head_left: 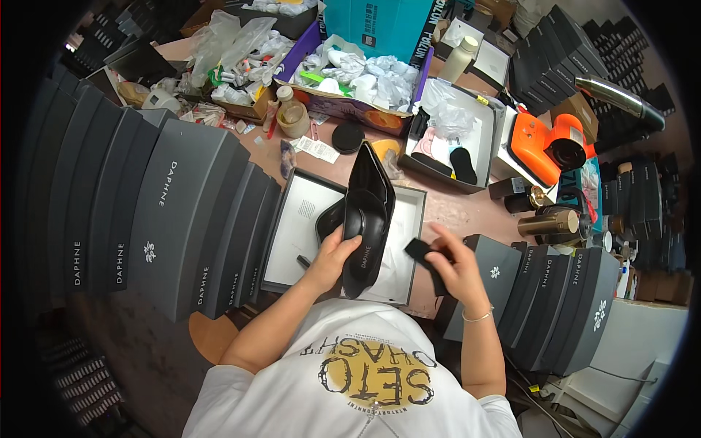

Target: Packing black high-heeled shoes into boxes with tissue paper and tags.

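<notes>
My left hand (334, 261) is closed on a black pointed shoe (371, 197), thumb over the edge of its opening and toe pointing away from me. The shoe is held above an open shoebox (287, 248) with white lining. Part of a second black shoe (331, 221) shows behind the held one, and a small black piece (303, 260) lies in the box. Right of the box, my right hand (454, 266) grips a dark, flat, block-like thing (420, 250) between thumb and fingers; its exact kind cannot be made out.
Stacked grey shoeboxes stand on the left (186, 212) and right (558, 306). Behind are a purple carton (350, 104) of crumpled white paper, a glass jar (293, 117), and a tray-like box (471, 120) with black pads. An orange device (537, 146) sits at the right.
</notes>
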A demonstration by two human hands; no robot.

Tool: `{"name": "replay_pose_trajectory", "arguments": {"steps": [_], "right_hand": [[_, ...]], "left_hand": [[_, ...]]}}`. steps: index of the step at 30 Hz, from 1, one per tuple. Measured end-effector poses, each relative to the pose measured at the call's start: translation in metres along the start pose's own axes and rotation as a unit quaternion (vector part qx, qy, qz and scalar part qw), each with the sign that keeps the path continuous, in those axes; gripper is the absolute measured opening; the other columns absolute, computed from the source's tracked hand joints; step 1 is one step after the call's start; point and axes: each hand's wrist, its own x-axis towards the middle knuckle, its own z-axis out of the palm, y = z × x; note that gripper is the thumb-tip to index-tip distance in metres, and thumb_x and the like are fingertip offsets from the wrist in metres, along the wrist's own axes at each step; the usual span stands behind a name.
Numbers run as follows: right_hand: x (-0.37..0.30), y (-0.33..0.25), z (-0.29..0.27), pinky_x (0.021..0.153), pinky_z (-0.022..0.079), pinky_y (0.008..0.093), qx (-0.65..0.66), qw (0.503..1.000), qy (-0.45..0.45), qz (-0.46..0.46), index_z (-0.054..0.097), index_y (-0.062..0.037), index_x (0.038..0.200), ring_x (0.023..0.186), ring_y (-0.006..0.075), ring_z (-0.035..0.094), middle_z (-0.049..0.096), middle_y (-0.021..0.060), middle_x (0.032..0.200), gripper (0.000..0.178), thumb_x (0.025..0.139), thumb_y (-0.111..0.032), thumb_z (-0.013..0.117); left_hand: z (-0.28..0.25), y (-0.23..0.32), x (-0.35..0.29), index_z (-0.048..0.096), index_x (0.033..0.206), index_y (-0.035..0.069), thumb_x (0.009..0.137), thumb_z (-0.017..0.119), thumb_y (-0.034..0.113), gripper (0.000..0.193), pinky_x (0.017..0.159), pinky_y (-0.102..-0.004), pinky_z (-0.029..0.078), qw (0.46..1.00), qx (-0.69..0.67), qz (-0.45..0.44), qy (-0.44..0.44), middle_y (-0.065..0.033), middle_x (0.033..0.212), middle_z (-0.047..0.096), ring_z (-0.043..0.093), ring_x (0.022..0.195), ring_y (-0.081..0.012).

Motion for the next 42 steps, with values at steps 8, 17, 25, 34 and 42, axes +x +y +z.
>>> {"name": "replay_pose_trajectory", "arguments": {"steps": [8,17,25,34,42], "right_hand": [[-0.045,0.024,0.001,0.079,0.045,0.0264,0.014,0.988,0.156,0.004,0.06,0.0036,0.107,0.088,0.0178,0.057,0.06,0.0096,0.096,0.022,0.087,-0.005,0.061],[-0.012,0.001,0.029,0.073,0.046,0.0262,-0.054,0.979,0.192,-0.043,0.061,0.0019,0.107,0.082,0.0189,0.059,0.06,0.0115,0.094,0.023,0.085,-0.005,0.063],[0.014,-0.024,0.041,0.076,0.048,0.0336,-0.174,0.95,0.188,-0.179,0.063,-0.0034,0.107,0.084,0.0278,0.058,0.059,0.012,0.096,0.029,0.078,-0.007,0.068],[0.057,0.124,0.009,0.092,0.042,0.0447,-0.278,0.948,0.155,0.02,0.051,-0.002,0.124,0.109,0.0415,0.05,0.05,0.0248,0.118,0.046,0.083,-0.019,0.065],[0.034,0.06,0.093,0.082,0.048,0.0262,0.24,0.958,0.026,0.157,0.024,-0.0036,0.143,0.095,0.0147,0.057,0.052,0.012,0.122,0.063,0.09,-0.007,0.057]], "left_hand": [[0.009,0.022,-0.01,0.044,0.133,-0.003,0.095,0.049,0.024,0.047,0.096,-0.0318,0.04,0.952,0.266,0.148,0.033,-0.0169,0.117,0.059,0.054,0.11,-0.0227],[0.021,0.02,-0.008,0.048,0.128,-0.004,0.088,0.056,0.017,0.046,0.092,-0.0376,0.039,0.848,0.468,0.226,0.101,-0.0203,0.108,0.062,0.058,0.098,-0.0321],[0.008,0.013,-0.015,0.05,0.124,-0.004,0.088,0.054,0.017,0.042,0.091,-0.0442,0.036,0.752,0.615,0.219,0.091,-0.0189,0.092,0.064,0.06,0.085,-0.0315],[-0.031,0.008,-0.022,0.056,0.117,-0.001,0.095,0.048,0.017,0.03,0.073,-0.0235,0.048,0.986,-0.007,-0.141,0.087,-0.0048,0.093,0.064,0.061,0.082,-0.0117],[-0.007,-0.025,0.01,0.056,0.119,0.0,0.094,0.053,0.025,0.035,0.085,-0.0325,0.045,0.916,0.356,0.172,0.062,-0.0162,0.109,0.059,0.058,0.097,-0.0263]]}}
